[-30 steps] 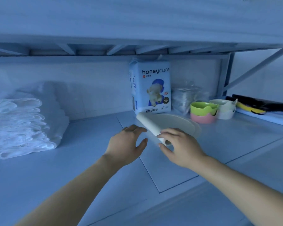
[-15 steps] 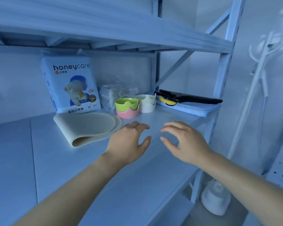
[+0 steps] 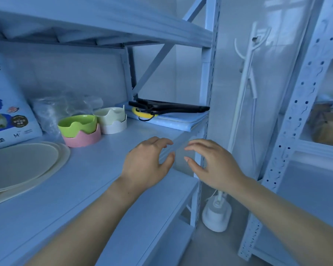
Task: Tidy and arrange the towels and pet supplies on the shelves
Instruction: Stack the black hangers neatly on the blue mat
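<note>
- Head view of the middle shelf of a metal rack, seen towards its right end.
- The left hand is over the shelf's front part, its grip apart, fingers loosely spread and holding nothing.
- The right hand is just beside it, in front of the post, its grip likewise apart and empty.
- The pad pack stands upright at the back left, cut off by the frame edge.
- The mats are pale, round, and stacked flat before the pack.
- The green bowl is nested in the pink bowl. Just to the right, the cream bowl is nested in the white bowl.
- The clear bag is behind the bowls.
- The blue cloth, possibly a towel, lies folded at the shelf's right end. The black tools lie on it.
- The white stand is on the floor beyond the rack.
</note>
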A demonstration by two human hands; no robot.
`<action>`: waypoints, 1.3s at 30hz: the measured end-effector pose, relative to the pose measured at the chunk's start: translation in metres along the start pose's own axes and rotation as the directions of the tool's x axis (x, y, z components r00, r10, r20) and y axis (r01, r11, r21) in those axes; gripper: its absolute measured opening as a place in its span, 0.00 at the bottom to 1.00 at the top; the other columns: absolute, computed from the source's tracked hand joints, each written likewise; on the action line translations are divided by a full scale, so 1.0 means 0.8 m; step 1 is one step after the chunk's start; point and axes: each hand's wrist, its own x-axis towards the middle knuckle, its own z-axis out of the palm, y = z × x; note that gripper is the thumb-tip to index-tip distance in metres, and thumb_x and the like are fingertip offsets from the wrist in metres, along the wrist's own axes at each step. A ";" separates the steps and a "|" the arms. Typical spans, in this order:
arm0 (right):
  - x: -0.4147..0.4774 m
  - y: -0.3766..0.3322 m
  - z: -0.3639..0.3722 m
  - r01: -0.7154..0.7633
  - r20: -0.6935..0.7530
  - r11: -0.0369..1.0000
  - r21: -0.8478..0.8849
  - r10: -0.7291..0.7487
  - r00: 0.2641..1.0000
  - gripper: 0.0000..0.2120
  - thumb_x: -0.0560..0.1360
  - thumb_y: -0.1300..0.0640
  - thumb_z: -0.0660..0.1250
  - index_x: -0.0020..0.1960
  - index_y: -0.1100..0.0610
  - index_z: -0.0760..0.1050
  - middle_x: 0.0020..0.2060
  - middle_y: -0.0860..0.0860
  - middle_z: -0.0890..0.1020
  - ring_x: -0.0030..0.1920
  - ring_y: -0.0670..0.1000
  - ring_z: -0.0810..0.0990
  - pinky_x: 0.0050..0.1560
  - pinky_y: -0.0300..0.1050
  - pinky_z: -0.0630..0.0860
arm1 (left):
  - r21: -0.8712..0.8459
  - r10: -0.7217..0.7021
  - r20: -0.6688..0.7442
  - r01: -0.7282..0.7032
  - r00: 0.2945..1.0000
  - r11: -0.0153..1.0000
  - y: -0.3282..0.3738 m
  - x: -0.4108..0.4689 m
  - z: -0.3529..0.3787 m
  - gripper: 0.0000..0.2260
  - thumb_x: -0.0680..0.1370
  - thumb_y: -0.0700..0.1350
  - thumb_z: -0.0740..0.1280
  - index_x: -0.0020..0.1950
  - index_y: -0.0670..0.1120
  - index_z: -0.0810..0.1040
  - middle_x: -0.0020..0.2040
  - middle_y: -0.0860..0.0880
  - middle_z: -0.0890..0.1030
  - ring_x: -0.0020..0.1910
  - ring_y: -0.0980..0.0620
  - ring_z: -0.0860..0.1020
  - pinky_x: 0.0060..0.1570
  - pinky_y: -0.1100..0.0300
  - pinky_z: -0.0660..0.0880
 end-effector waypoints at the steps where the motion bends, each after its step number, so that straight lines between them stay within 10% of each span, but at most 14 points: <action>1: 0.006 0.014 0.000 -0.005 -0.005 1.000 -0.002 0.005 1.000 0.13 0.75 0.49 0.64 0.57 0.51 0.77 0.58 0.44 0.77 0.60 0.47 0.74 0.56 0.45 0.73 | -0.015 0.000 -0.002 0.000 1.000 1.000 0.002 0.013 0.014 0.13 0.76 0.54 0.62 0.60 0.56 0.75 0.53 0.58 0.78 0.51 0.55 0.77 0.42 0.62 0.70; 18: 0.195 0.248 0.034 0.028 -0.003 0.999 -0.016 -0.028 1.000 0.13 0.76 0.51 0.64 0.58 0.53 0.77 0.58 0.45 0.78 0.59 0.48 0.75 0.55 0.49 0.75 | -0.070 -0.011 -0.024 0.009 1.000 0.998 -0.021 0.269 0.177 0.11 0.75 0.53 0.64 0.56 0.55 0.78 0.51 0.58 0.78 0.43 0.57 0.74 0.39 0.62 0.69; 39: 0.377 0.388 0.141 0.330 0.227 0.934 0.140 -0.355 0.907 0.22 0.75 0.43 0.63 0.65 0.51 0.71 0.61 0.43 0.74 0.61 0.48 0.71 0.51 0.44 0.74 | 0.317 -0.180 0.048 0.156 0.982 0.936 -0.066 0.384 0.251 0.19 0.77 0.47 0.65 0.68 0.54 0.70 0.66 0.57 0.72 0.64 0.56 0.69 0.57 0.63 0.67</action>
